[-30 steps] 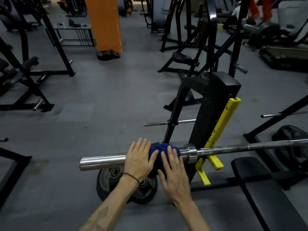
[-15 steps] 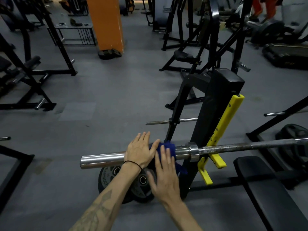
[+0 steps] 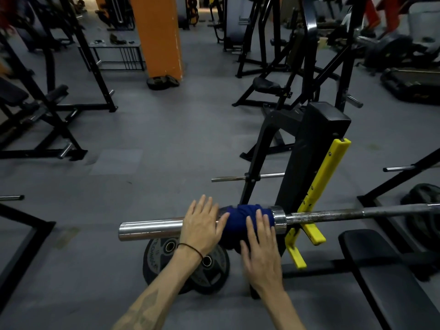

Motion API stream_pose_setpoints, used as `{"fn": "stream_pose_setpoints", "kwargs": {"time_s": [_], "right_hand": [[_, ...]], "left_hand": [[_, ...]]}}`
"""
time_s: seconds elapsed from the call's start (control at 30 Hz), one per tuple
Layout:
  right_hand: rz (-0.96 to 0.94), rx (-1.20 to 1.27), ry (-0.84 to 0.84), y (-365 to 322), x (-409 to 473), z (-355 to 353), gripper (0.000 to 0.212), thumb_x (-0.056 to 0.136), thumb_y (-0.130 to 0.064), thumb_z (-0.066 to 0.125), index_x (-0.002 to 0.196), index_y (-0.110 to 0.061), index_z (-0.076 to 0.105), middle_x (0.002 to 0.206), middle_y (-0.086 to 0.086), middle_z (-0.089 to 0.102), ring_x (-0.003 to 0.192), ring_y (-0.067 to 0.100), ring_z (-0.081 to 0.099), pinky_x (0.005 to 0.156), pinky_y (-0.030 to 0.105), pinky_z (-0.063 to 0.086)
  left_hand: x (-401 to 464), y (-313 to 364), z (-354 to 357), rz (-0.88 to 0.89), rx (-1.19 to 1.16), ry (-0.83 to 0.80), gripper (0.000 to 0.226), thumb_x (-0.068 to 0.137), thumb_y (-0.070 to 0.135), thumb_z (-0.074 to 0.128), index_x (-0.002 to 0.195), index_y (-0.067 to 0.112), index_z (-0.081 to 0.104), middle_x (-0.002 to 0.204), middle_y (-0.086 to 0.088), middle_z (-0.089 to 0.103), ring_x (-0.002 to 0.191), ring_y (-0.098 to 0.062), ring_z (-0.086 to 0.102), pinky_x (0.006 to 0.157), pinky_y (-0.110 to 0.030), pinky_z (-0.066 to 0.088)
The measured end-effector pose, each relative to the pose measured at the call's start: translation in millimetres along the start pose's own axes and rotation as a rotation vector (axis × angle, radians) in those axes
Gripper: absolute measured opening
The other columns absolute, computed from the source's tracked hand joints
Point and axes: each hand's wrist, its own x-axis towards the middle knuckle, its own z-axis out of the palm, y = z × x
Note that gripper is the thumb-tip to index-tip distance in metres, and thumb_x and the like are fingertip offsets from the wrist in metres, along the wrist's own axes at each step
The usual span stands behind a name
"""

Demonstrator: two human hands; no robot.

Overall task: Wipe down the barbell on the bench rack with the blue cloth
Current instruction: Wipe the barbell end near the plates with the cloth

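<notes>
Head view looks down on the barbell (image 3: 333, 214) lying across the lower middle of the frame, resting in the yellow hook (image 3: 312, 232) of the black bench rack (image 3: 309, 163). Blue cloth (image 3: 240, 222) is wrapped round the chrome sleeve (image 3: 152, 228), just left of the collar. Left hand (image 3: 202, 225) lies flat on the sleeve, fingers straight, thumb touching the cloth. Right hand (image 3: 260, 251) presses straight fingers onto the cloth. Weight plates (image 3: 190, 263) lie on the floor below.
</notes>
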Motion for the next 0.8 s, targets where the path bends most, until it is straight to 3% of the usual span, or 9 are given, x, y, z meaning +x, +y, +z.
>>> {"fn": "stream_pose_setpoints", "kwargs": {"time_s": [0.1,0.27,0.4,0.43,0.57,0.63,0.7,0.77,0.8], "right_hand": [[0.130,0.102,0.018,-34,-6,15,0.075,0.102,-0.038,0.047,0.164,-0.007,0.018,0.172,0.017,0.009,0.159,0.037,0.008,0.128,0.049,0.011],[-0.225,-0.058,-0.089,-9,0,8,0.075,0.099,-0.037,0.050,0.163,-0.010,0.023,0.173,0.013,0.011,0.159,0.032,0.015,0.128,0.044,0.012],[0.131,0.075,-0.013,-27,0,8,0.074,0.100,-0.037,0.048,0.163,-0.006,0.024,0.172,0.016,0.010,0.159,0.035,0.008,0.128,0.047,0.011],[0.143,0.113,-0.025,-38,-2,11,0.076,0.100,-0.040,0.048,0.163,-0.005,0.023,0.172,0.016,0.010,0.159,0.036,0.006,0.129,0.046,0.007],[-0.108,-0.008,-0.049,-14,0,3,0.069,0.101,-0.034,0.046,0.162,-0.007,0.027,0.172,0.014,0.013,0.159,0.033,0.015,0.127,0.049,0.016],[0.051,0.040,-0.010,-8,5,-1,0.068,0.102,-0.033,0.044,0.162,-0.007,0.026,0.173,0.013,0.011,0.159,0.033,0.013,0.126,0.052,0.018],[0.176,0.115,-0.006,-29,5,4,0.072,0.103,-0.038,0.045,0.163,-0.006,0.023,0.173,0.014,0.009,0.160,0.034,0.007,0.128,0.049,0.011],[0.002,0.103,-0.049,-40,0,10,0.074,0.102,-0.040,0.047,0.163,-0.006,0.023,0.172,0.016,0.010,0.159,0.035,0.009,0.129,0.047,0.009],[-0.115,0.053,-0.062,-32,0,9,0.073,0.102,-0.039,0.048,0.162,-0.006,0.025,0.172,0.015,0.012,0.159,0.034,0.013,0.128,0.047,0.012]], "left_hand": [[4,3,-3,-0.025,0.037,-0.042,0.090,0.094,0.068,-0.005,0.151,0.017,0.043,0.159,-0.004,0.038,0.152,-0.021,0.024,0.124,-0.041,0.018],[12,0,-10,-0.033,-0.007,-0.088,0.094,0.087,0.073,-0.007,0.157,0.022,0.028,0.163,0.001,0.030,0.153,-0.016,0.017,0.124,-0.036,0.015],[21,-1,-14,-0.047,-0.068,-0.133,0.078,0.099,0.068,0.014,0.158,0.019,0.026,0.163,-0.002,0.030,0.152,-0.017,0.020,0.124,-0.036,0.018],[23,-1,-14,-0.045,-0.077,-0.137,0.077,0.099,0.067,0.016,0.158,0.019,0.026,0.163,-0.003,0.031,0.152,-0.018,0.021,0.123,-0.036,0.019],[31,-5,-18,-0.048,-0.146,-0.176,0.073,0.101,0.064,0.022,0.158,0.019,0.029,0.161,-0.004,0.033,0.151,-0.019,0.025,0.120,-0.037,0.023],[35,-9,-19,-0.039,-0.150,-0.138,0.068,0.103,0.060,0.022,0.152,0.016,0.041,0.155,-0.007,0.043,0.147,-0.021,0.035,0.118,-0.038,0.028],[30,-4,-18,0.012,-0.080,-0.016,0.067,0.105,0.054,0.018,0.130,0.012,0.063,0.133,-0.009,0.064,0.131,-0.026,0.054,0.108,-0.041,0.042],[17,5,-9,0.058,-0.057,0.078,0.062,0.106,0.047,0.020,0.105,0.012,0.072,0.108,-0.008,0.073,0.112,-0.028,0.066,0.094,-0.041,0.052],[11,10,-6,0.061,-0.053,0.080,0.057,0.106,0.044,0.024,0.101,0.013,0.072,0.105,-0.007,0.073,0.109,-0.028,0.067,0.092,-0.041,0.054]]}}
